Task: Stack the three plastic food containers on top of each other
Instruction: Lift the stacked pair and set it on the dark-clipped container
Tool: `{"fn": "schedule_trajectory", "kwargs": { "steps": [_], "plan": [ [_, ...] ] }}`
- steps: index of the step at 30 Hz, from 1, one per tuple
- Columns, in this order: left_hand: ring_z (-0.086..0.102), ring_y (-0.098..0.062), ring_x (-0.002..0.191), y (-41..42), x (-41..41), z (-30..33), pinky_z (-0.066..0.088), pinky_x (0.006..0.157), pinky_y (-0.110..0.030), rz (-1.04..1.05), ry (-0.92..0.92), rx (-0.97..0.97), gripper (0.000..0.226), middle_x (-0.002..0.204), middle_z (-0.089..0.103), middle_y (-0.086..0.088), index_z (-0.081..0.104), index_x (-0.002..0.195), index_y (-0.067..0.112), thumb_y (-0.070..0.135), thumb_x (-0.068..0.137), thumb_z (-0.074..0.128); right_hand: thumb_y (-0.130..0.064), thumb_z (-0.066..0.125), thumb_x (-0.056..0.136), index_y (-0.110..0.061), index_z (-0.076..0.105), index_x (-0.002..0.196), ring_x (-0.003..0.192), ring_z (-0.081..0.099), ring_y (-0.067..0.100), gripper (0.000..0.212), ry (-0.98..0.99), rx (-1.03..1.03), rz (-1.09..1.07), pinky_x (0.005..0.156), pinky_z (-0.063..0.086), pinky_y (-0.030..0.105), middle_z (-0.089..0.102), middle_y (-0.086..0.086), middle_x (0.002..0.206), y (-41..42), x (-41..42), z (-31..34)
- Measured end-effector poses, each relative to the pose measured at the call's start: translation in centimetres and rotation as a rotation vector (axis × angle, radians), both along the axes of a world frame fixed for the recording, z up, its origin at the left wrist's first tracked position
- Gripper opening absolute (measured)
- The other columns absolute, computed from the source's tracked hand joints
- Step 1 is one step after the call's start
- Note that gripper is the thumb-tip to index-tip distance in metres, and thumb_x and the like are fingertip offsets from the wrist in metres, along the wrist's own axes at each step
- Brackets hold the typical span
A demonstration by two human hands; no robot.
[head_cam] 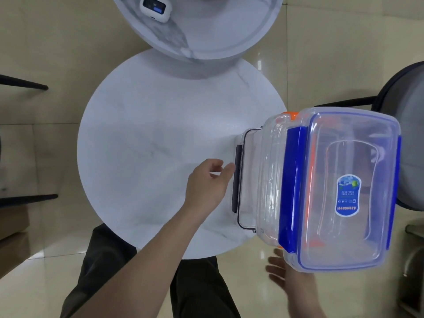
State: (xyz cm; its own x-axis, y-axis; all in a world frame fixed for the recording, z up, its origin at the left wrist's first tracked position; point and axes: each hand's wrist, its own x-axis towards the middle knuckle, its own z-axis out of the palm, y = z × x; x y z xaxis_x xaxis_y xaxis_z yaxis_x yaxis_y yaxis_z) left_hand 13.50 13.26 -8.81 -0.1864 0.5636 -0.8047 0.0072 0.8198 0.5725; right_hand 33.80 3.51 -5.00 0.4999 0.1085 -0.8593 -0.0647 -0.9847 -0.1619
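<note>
Three clear plastic food containers stand stacked at the right edge of the round white table (pixel 146 138). The top container (pixel 348 191) has blue clips and a blue label on its lid. Under it an orange-clipped container (pixel 275 171) shows, with an orange clip at its far corner. The bottom container (pixel 246 177) has dark clips and sticks out to the left. My left hand (pixel 206 184) is beside the bottom container's dark clip, fingers apart, fingertips about touching it. My right hand (pixel 282 271) is below the stack's near edge, fingers spread, partly hidden by the top container.
A second round marble table (pixel 206 35) sits beyond, carrying a small white device (pixel 153 7). A dark chair (pixel 403 125) stands to the right of the stack, and dark furniture legs (pixel 23 83) show at the left. Glossy tiled floor surrounds the tables.
</note>
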Motion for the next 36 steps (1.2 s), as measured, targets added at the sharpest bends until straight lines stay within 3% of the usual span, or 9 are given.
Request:
{"fn": "schedule_trajectory", "kwargs": {
  "steps": [2,7,13,16,19,27,36],
  "plan": [
    [0.059,0.004,0.085,0.7,0.6,-0.7,0.05,0.091,-0.028,-0.022,0.014,0.022,0.043,0.113,0.066,0.009,0.066,0.126,0.016,0.043,0.093,0.064,-0.002,0.055,0.099,0.012,0.064,0.097,0.066,0.061,0.032,0.017,0.113,-0.029,0.054,0.053,0.053,0.034,0.066,0.02,0.077,-1.2,-1.7,-0.7],
    [0.06,-0.013,0.1,1.8,1.7,-1.9,0.047,0.088,-0.026,-0.076,0.025,0.055,0.048,0.127,0.065,0.002,0.062,0.13,0.016,0.047,0.093,0.063,-0.02,0.062,0.098,-0.006,0.071,0.103,0.08,0.072,0.033,0.017,0.147,-0.011,0.149,0.07,0.059,0.036,0.075,0.019,0.093,-2.0,-7.1,-2.4],
    [0.059,-0.016,0.115,3.8,1.6,-3.1,0.045,0.093,-0.026,-0.088,0.013,0.115,0.062,0.139,0.057,0.001,0.052,0.142,0.016,0.046,0.091,0.068,-0.03,0.059,0.1,-0.006,0.06,0.12,0.094,0.07,0.032,0.031,0.3,0.076,-0.453,0.079,0.056,0.039,0.071,0.02,0.109,0.6,-11.6,-2.9],
    [0.059,-0.018,0.117,4.6,1.7,-3.6,0.046,0.094,-0.026,-0.101,-0.02,0.14,0.063,0.139,0.057,-0.001,0.051,0.144,0.016,0.043,0.09,0.07,-0.032,0.058,0.1,-0.006,0.053,0.133,0.1,0.068,0.031,0.042,0.336,0.161,-0.629,0.089,0.054,0.041,0.068,0.019,0.115,2.5,-12.5,-3.5],
    [0.06,-0.017,0.111,5.2,1.6,-4.3,0.045,0.09,-0.024,-0.157,-0.002,0.173,0.063,0.139,0.058,-0.002,0.05,0.143,0.015,0.041,0.09,0.071,-0.037,0.062,0.098,-0.004,0.058,0.117,0.099,0.069,0.029,0.038,0.267,0.158,-0.648,0.097,0.054,0.042,0.069,0.017,0.114,4.2,-12.9,-4.0],
    [0.06,-0.013,0.096,5.2,1.3,-5.8,0.045,0.083,-0.025,-0.293,0.041,0.184,0.066,0.137,0.058,-0.002,0.051,0.143,0.016,0.041,0.086,0.075,-0.053,0.062,0.093,-0.01,0.059,0.086,0.08,0.071,0.025,0.043,0.095,0.114,-0.646,0.083,0.059,0.036,0.073,0.012,0.098,5.6,-13.0,-5.2],
    [0.066,-0.023,0.107,5.4,2.6,-6.4,0.054,0.089,-0.03,-0.248,-0.027,0.152,0.063,0.124,0.063,-0.003,0.056,0.138,0.016,0.039,0.084,0.078,-0.052,0.066,0.09,-0.012,0.054,0.082,0.085,0.07,0.025,0.043,0.147,0.061,-0.628,0.08,0.057,0.036,0.072,0.012,0.098,5.6,-11.7,-5.3]
  ]
}}
